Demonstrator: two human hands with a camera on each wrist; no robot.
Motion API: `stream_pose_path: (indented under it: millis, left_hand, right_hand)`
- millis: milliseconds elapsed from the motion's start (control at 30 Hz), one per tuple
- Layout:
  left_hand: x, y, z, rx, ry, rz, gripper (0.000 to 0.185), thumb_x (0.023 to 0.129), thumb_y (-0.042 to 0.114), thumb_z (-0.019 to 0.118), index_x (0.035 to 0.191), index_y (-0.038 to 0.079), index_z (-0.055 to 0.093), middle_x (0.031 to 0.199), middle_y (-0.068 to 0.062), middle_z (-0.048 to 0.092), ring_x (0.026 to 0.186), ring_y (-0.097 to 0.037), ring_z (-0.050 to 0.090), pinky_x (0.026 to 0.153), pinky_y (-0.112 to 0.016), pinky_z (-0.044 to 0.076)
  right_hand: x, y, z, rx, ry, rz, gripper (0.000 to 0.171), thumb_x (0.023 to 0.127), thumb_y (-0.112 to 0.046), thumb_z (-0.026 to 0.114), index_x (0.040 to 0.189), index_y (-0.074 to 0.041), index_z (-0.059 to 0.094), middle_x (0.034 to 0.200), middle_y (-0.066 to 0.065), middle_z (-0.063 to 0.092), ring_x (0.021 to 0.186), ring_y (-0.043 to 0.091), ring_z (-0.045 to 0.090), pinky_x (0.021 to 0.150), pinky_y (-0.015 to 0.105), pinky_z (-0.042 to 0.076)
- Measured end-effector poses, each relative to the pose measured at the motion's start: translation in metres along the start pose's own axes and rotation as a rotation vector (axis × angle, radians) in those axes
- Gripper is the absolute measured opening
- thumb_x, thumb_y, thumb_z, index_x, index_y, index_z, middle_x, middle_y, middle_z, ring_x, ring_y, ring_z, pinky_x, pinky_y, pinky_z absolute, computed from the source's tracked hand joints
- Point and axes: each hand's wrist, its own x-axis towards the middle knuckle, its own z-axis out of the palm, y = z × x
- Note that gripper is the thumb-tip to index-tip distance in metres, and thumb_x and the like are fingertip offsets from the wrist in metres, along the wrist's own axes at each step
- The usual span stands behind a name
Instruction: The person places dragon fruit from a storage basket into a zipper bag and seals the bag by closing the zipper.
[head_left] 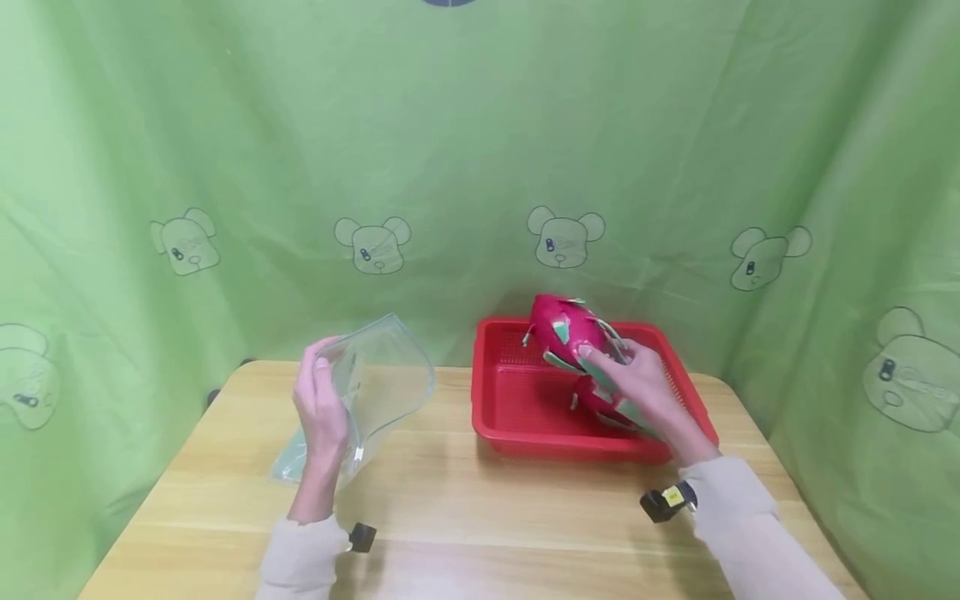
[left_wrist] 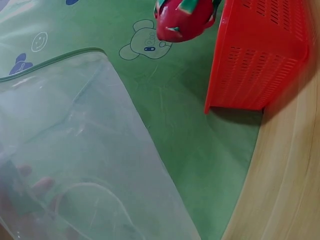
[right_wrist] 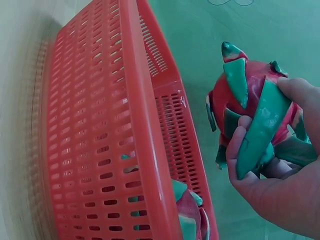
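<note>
A pink-red dragon fruit (head_left: 557,323) with green scales is held by my right hand (head_left: 643,385) above the basket. In the right wrist view, the fingers and thumb grip that dragon fruit (right_wrist: 255,80) by its leafy end, raised past the basket rim. Another dragon fruit (head_left: 594,395) lies in the red basket (head_left: 558,445), partly hidden by the right hand and wrist. My left hand (head_left: 322,408) holds a clear plastic bag (head_left: 393,375) upright over the table's left side. Through the clear film of the bag (left_wrist: 100,135), the left fingers show faintly in the left wrist view.
The basket stands at the back right of the wooden table (head_left: 465,533), its sides full of slots. A green curtain (head_left: 465,150) with bear-head prints hangs right behind the table and along both sides. A black wrist device (head_left: 660,505) sits on the right arm.
</note>
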Motion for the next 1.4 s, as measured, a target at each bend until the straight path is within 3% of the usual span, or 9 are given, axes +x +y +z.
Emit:
stream_pose_path:
  millis: [133, 433, 833, 900, 1000, 1133, 1267, 1400]
  left_hand:
    - [0.0, 0.0, 0.001, -0.006, -0.009, 0.009, 0.039, 0.109, 0.019, 0.032, 0.128, 0.002, 0.062, 0.124, -0.009, 0.067, 0.113, -0.023, 0.059, 0.106, -0.051, 0.042]
    - [0.0, 0.0, 0.001, -0.005, -0.009, 0.004, 0.04, 0.109, 0.022, 0.033, 0.127, 0.003, 0.063, 0.123, -0.011, 0.067, 0.113, -0.027, 0.06, 0.105, -0.053, 0.042]
    - [0.0, 0.0, 0.0, -0.01, -0.014, -0.009, 0.04, 0.109, 0.022, 0.032, 0.127, 0.003, 0.062, 0.123, -0.011, 0.067, 0.106, -0.034, 0.058, 0.102, -0.052, 0.042]
    - [0.0, -0.001, 0.0, -0.009, -0.017, -0.011, 0.039, 0.109, 0.021, 0.032, 0.127, 0.004, 0.063, 0.123, -0.01, 0.067, 0.108, -0.031, 0.059, 0.103, -0.051, 0.042]
    - [-0.001, -0.002, 0.0, -0.009, -0.023, -0.012, 0.038, 0.109, 0.02, 0.033, 0.127, 0.005, 0.063, 0.123, -0.008, 0.067, 0.116, -0.025, 0.059, 0.105, -0.048, 0.042]
    - [-0.001, -0.002, 0.0, -0.014, -0.022, -0.01, 0.038, 0.108, 0.02, 0.034, 0.126, 0.004, 0.063, 0.123, -0.009, 0.068, 0.114, -0.03, 0.059, 0.104, -0.049, 0.042]
    - [-0.001, -0.002, 0.0, -0.012, -0.014, -0.01, 0.039, 0.109, 0.02, 0.033, 0.126, 0.003, 0.063, 0.122, -0.01, 0.068, 0.112, -0.031, 0.059, 0.103, -0.05, 0.042]
    - [-0.001, -0.002, -0.001, -0.004, -0.008, -0.008, 0.039, 0.109, 0.021, 0.033, 0.126, 0.003, 0.063, 0.121, -0.01, 0.068, 0.091, -0.026, 0.055, 0.095, -0.049, 0.043]
  right_hand:
    - [-0.003, 0.001, -0.001, 0.035, 0.024, -0.013, 0.102, 0.085, -0.069, 0.07, 0.155, -0.004, 0.034, 0.142, 0.021, 0.048, 0.119, 0.036, 0.053, 0.09, 0.048, 0.058]
    - [-0.008, -0.001, 0.001, 0.046, 0.126, -0.124, 0.084, 0.088, -0.061, 0.072, 0.145, -0.008, 0.039, 0.138, 0.019, 0.051, 0.12, 0.035, 0.051, 0.085, 0.043, 0.06]
    - [-0.023, -0.003, 0.01, -0.037, 0.262, -0.302, 0.082, 0.089, -0.055, 0.075, 0.153, -0.02, 0.037, 0.143, 0.014, 0.051, 0.127, 0.035, 0.051, 0.085, 0.053, 0.059]
    - [-0.024, 0.0, 0.012, -0.054, 0.29, -0.341, 0.08, 0.089, -0.053, 0.076, 0.152, -0.021, 0.038, 0.141, 0.011, 0.054, 0.124, 0.033, 0.054, 0.083, 0.05, 0.061]
    - [-0.026, 0.004, 0.015, -0.078, 0.324, -0.401, 0.078, 0.088, -0.049, 0.078, 0.151, -0.022, 0.04, 0.139, 0.008, 0.057, 0.12, 0.03, 0.058, 0.079, 0.033, 0.061]
    - [-0.028, 0.005, 0.017, -0.097, 0.35, -0.452, 0.076, 0.088, -0.043, 0.08, 0.15, -0.022, 0.042, 0.137, 0.007, 0.058, 0.118, 0.028, 0.058, 0.075, 0.013, 0.052]
    - [-0.032, 0.004, 0.018, -0.114, 0.363, -0.472, 0.077, 0.087, -0.039, 0.082, 0.151, -0.022, 0.042, 0.137, 0.008, 0.057, 0.119, 0.028, 0.056, 0.076, 0.014, 0.051]
    - [-0.035, 0.004, 0.017, -0.123, 0.376, -0.482, 0.078, 0.087, -0.038, 0.083, 0.152, -0.023, 0.043, 0.138, 0.008, 0.057, 0.119, 0.029, 0.057, 0.077, 0.013, 0.05]
